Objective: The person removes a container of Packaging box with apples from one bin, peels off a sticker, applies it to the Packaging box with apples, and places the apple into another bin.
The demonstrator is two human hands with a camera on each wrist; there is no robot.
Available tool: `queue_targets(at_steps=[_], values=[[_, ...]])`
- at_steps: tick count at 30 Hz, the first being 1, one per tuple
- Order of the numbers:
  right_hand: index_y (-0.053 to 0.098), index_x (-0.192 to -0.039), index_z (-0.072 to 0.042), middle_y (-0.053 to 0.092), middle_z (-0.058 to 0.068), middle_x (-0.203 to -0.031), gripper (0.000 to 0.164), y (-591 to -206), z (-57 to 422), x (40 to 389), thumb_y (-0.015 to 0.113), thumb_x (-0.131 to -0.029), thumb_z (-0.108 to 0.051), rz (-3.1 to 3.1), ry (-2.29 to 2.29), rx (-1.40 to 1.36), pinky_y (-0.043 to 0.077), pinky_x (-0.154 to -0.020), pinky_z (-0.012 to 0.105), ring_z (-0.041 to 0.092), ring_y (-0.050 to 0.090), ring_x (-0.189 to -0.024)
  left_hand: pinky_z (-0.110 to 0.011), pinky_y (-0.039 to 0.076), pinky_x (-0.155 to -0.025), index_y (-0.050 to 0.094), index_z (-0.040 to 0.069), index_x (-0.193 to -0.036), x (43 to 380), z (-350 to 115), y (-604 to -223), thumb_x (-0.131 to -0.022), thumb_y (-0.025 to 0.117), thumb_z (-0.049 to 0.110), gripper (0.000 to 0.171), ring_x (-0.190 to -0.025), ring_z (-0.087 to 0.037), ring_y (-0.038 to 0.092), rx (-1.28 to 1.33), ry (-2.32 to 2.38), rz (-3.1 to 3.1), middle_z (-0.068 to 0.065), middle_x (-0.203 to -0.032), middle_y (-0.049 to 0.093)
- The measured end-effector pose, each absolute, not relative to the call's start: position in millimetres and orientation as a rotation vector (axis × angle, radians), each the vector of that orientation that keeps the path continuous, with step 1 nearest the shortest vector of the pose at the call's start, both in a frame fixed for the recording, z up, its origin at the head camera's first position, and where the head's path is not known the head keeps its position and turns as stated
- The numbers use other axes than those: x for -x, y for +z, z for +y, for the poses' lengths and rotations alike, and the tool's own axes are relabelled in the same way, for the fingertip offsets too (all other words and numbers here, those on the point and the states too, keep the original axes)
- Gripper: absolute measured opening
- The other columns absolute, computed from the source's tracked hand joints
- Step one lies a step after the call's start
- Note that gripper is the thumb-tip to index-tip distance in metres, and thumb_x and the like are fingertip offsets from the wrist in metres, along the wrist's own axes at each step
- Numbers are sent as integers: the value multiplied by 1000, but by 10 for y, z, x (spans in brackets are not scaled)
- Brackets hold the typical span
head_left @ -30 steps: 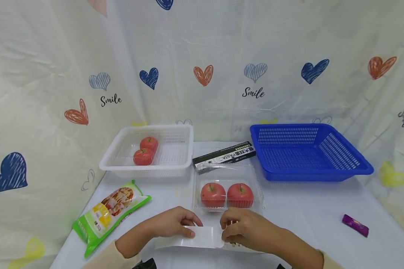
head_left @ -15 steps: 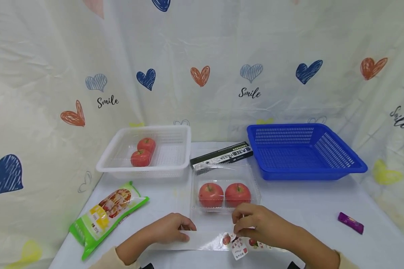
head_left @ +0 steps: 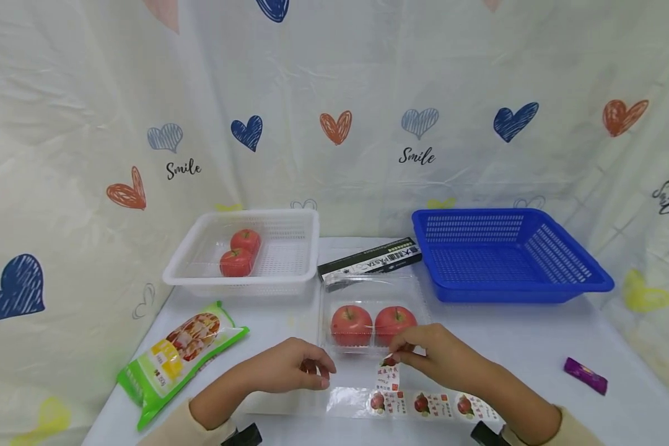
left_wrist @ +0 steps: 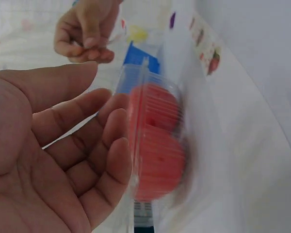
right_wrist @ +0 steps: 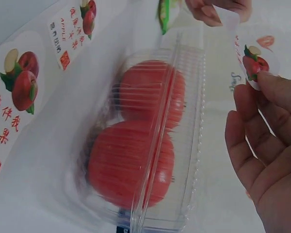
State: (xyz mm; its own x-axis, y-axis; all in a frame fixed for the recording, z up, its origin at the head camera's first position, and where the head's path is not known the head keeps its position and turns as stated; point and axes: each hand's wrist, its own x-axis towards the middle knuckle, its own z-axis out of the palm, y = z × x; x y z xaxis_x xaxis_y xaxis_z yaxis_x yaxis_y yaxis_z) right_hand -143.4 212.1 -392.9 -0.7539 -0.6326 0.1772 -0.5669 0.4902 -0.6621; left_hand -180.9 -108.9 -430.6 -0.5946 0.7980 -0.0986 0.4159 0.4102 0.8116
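Note:
In the head view my right hand (head_left: 437, 353) pinches an apple-printed sticker (head_left: 388, 376) between thumb and forefinger. The sticker hangs above a strip of labels (head_left: 348, 399) on the table, which bears several more apple stickers at its right. My left hand (head_left: 295, 365) hovers near the strip's left part, fingers loosely curled, holding nothing. Just beyond both hands stands a clear plastic box (head_left: 376, 288) with two red apples (head_left: 351, 325) inside. From the right wrist view, the pinched sticker (right_wrist: 254, 63) shows its printed apples. The left wrist view shows the left palm (left_wrist: 43, 160) with nothing in it.
A white basket (head_left: 240, 280) at the back left holds another clear box of two apples. A blue basket (head_left: 513, 294) stands back right, with a black pasta box (head_left: 370, 258) between them. A green food bag (head_left: 181, 359) lies left, a small purple packet (head_left: 585, 375) right.
My right hand has peeled a sticker off the strip and lifted it toward the apple box. The left hand has let go of the strip, which now lies flatter on the table.

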Motion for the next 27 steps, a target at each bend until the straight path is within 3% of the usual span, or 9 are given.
queue_targets(at_steps=[5,10,15,20,27], values=[[67,-99,-19,68,-12,-92,12,-3918,2038,1548,68,-92,-9,2655,-1192,1009,54,-73,27,8,63,-84,-23,51,-64,72,17,-102,1857,-915,-4201,-89,73,21,14,-73,-4,57,-1096,1192,2302,14,-82,65],[65,-111,-16,66,-7,-100,25,-3954,1981,1699,67,-90,-1,2670,-1276,945,54,-81,28,12,63,-91,-24,50,-61,70,15,-97,1957,-825,-4280,-87,74,20,12,-71,-8,56,-958,1299,2670,14,-77,60],[63,-119,-9,65,-3,-105,31,-3966,1968,1832,67,-90,-1,2677,-1297,907,53,-85,33,17,61,-94,-28,49,-61,60,14,-111,2096,-843,-4447,-78,82,39,47,-78,-17,54,-470,1453,2767,-2,-89,57],[62,-124,-12,67,-1,-109,31,-3937,1968,1948,63,-94,-3,2720,-1275,759,53,-84,33,19,62,-99,-33,52,-66,48,6,-132,2226,-869,-4588,-71,82,54,84,-82,-22,58,-178,1500,2526,-9,-106,56],[58,-129,-12,64,5,-113,32,-3941,1951,2082,53,-99,-2,2736,-1249,770,54,-80,36,22,61,-99,-35,57,-68,42,2,-137,2273,-857,-4667,-79,79,45,81,-81,-25,62,-102,1590,2229,-10,-100,59]])
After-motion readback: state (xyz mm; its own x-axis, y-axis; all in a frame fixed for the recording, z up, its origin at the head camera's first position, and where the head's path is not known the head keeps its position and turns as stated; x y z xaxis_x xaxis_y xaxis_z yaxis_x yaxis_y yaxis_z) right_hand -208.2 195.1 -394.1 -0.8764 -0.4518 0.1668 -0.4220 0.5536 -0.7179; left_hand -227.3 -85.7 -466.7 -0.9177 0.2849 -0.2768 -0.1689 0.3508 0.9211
